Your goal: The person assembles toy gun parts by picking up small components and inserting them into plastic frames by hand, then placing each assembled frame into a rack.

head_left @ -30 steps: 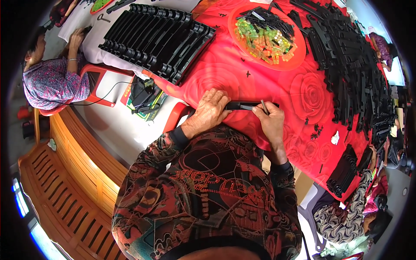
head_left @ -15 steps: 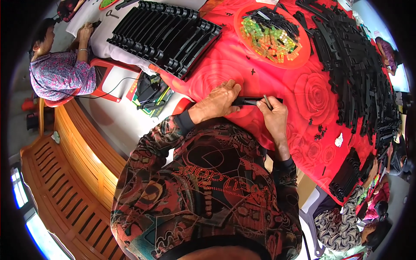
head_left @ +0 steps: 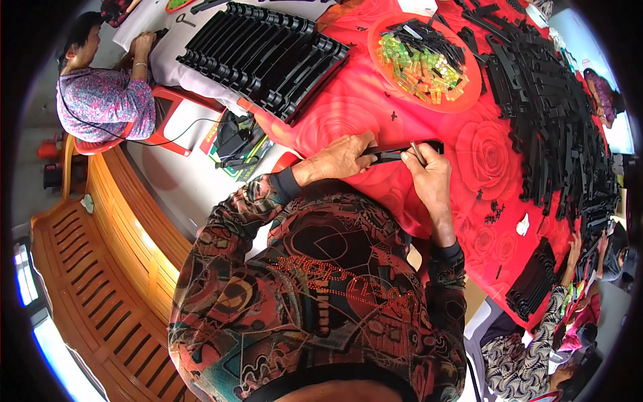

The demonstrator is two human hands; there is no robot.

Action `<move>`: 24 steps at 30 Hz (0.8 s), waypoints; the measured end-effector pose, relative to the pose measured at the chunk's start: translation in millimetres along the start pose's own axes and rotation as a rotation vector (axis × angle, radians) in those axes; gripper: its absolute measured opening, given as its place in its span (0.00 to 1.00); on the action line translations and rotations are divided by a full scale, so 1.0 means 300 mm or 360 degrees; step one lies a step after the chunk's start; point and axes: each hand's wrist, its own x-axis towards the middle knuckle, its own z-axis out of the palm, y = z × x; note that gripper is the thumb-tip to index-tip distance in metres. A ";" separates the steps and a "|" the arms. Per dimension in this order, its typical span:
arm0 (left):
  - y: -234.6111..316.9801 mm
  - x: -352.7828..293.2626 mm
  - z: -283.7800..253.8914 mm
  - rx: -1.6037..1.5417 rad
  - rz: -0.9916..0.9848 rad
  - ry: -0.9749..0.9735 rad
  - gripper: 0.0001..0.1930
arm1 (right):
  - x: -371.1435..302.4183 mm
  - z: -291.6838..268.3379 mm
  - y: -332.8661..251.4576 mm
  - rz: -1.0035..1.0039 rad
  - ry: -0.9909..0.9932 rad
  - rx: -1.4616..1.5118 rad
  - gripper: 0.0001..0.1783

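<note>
My left hand (head_left: 343,154) is closed on the left end of a long black plastic strip (head_left: 392,155), held level just in front of me. At its right end is my right hand (head_left: 429,171), closed round a thin metal rod-like tool (head_left: 418,153) that slants up between thumb and fingers. The thumb of that hand also presses on the strip. The tool's lower end is hidden in my palm. Beyond my hands, a round orange-red tray (head_left: 477,80) holds green and orange translucent pieces (head_left: 429,70) and thin black parts (head_left: 432,40).
A black rack-like tray of long strips (head_left: 261,57) lies at the far left of the red flowered tablecloth (head_left: 489,144). Many black strips (head_left: 549,120) are heaped on the right. A wooden bench (head_left: 114,295) stands left; a person (head_left: 107,100) sits beyond it, others work along the right.
The strip's right end has tilted up a little and my right hand has risen slightly with it. Both hands keep their hold. The whole view has shifted slightly.
</note>
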 end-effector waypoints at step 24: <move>-0.094 0.014 0.031 -0.0154 -0.0033 0.0335 0.08 | 0.174 -0.014 -0.106 -0.0276 -0.0490 -0.0552 0.11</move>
